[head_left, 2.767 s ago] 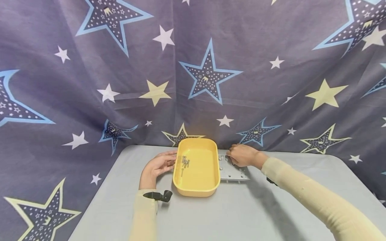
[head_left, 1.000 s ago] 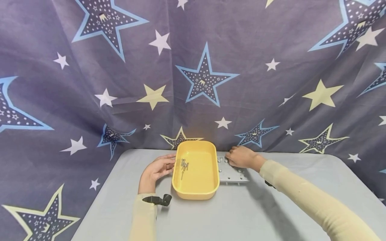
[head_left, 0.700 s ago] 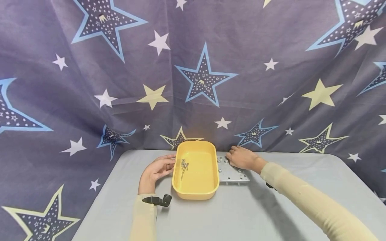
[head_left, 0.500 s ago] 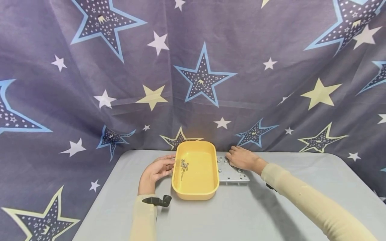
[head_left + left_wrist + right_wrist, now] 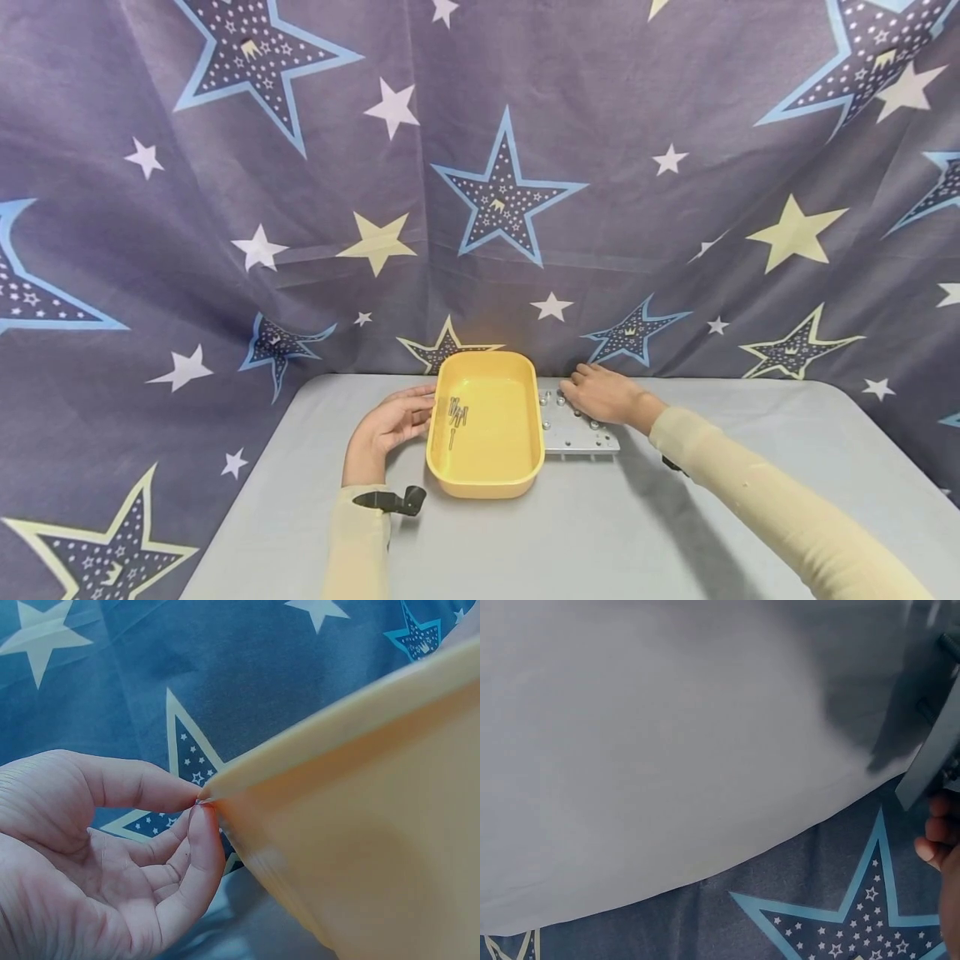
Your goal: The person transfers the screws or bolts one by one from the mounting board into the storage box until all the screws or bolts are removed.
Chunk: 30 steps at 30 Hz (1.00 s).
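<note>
A yellow tray (image 5: 502,433) stands on the table with several small screws (image 5: 457,410) lying at its left side. My left hand (image 5: 390,423) is at the tray's left edge. In the left wrist view, thumb and index fingertip meet at the tray's rim (image 5: 300,735) and seem to pinch it. Right of the tray is a silver metal plate (image 5: 576,435) with several bolts through it, their ends poking out below. My right hand (image 5: 609,393) grips the plate's far right corner with curled fingers; its fingertips are largely hidden. Only its edge shows in the right wrist view.
A light grey cloth covers the table (image 5: 570,533). Right behind its far edge hangs a dark curtain (image 5: 487,292) patterned with stars. Black camera straps (image 5: 392,500) sit on the sleeves. The plate lies close to the tray's right wall.
The head view has tilted slightly. My right hand keeps its place at the plate's corner, its fingers shifted a little and lying flatter. Tray, screws and left hand hold still.
</note>
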Each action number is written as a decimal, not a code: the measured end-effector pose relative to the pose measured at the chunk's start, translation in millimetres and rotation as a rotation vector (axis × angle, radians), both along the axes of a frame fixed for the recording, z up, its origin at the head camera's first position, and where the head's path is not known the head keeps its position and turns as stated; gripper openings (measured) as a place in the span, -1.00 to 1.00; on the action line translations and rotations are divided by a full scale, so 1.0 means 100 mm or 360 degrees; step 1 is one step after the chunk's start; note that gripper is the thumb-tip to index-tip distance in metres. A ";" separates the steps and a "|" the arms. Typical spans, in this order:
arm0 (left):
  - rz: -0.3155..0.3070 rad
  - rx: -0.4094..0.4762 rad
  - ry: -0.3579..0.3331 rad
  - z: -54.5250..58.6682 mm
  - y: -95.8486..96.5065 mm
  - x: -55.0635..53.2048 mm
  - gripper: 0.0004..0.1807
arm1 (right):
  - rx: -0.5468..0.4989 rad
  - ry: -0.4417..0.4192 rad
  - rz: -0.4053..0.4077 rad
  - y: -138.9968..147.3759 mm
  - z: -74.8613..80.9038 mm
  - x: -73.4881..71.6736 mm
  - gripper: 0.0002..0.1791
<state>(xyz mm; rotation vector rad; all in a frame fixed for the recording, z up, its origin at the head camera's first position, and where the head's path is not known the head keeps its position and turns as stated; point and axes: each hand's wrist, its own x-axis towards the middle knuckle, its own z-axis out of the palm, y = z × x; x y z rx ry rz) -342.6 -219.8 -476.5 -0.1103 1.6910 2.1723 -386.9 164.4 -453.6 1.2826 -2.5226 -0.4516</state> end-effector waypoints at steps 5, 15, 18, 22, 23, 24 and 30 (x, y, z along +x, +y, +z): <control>0.0000 0.0011 -0.0011 -0.01 0.02 -0.01 -0.38 | -0.0011 -0.0015 -0.0038 0.01 0.00 0.03 -0.88; -0.0015 0.0016 -0.0002 0.01 0.00 -0.01 -0.39 | -0.0044 -0.0026 -0.0077 -0.03 0.04 0.03 -0.88; -0.0025 0.0030 -0.0001 0.02 0.00 -0.02 -0.40 | -0.0042 -0.0063 -0.0104 -0.04 0.04 0.03 -0.88; -0.0031 0.0035 -0.0010 0.01 0.00 -0.02 -0.41 | -0.0029 -0.0084 -0.0111 -0.04 0.03 0.03 -0.88; -0.0039 0.0032 -0.0003 0.01 0.01 -0.03 -0.40 | -0.0021 -0.0086 -0.0110 -0.04 0.03 0.03 -0.88; -0.0038 0.0033 -0.0003 0.01 0.01 -0.03 -0.40 | -0.0018 -0.0082 -0.0104 -0.04 0.03 0.03 -0.88; -0.0024 0.0011 -0.0004 -0.01 0.00 -0.03 -0.40 | -0.0001 -0.0059 -0.0074 -0.05 0.04 0.03 -0.86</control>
